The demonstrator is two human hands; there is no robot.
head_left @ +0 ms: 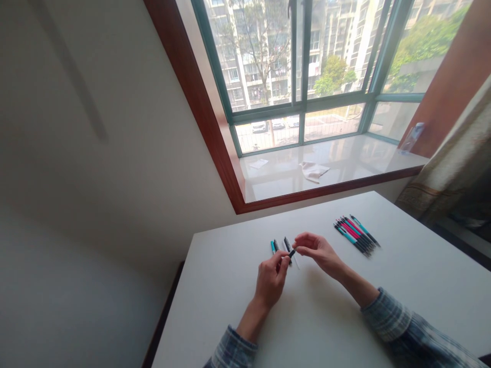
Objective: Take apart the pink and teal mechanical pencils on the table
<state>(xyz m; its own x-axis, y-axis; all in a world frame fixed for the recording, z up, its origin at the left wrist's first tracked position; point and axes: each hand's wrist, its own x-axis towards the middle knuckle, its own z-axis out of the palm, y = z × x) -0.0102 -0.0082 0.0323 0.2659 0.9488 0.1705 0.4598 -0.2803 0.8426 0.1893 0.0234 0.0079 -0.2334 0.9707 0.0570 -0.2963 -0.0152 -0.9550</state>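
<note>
My left hand (271,278) is closed, its thumb and index finger pinching a short black pen part (292,252) above the white table (318,327). At the other end of that part, the thumb and fingertips of my right hand (320,253) are pinched together on it. What lies right between the right fingertips is too small to make out. Just beyond my hands lie a teal pen part (272,247), a black pen piece (287,243) and a thin white refill (296,262), partly hidden by the fingers.
A row of several pens (355,235), teal, pink and black, lies right of my right hand. Behind the table is a window sill (276,184) with a crumpled white cloth (314,171) and a clear bottle (412,138). A curtain (441,148) hangs at right.
</note>
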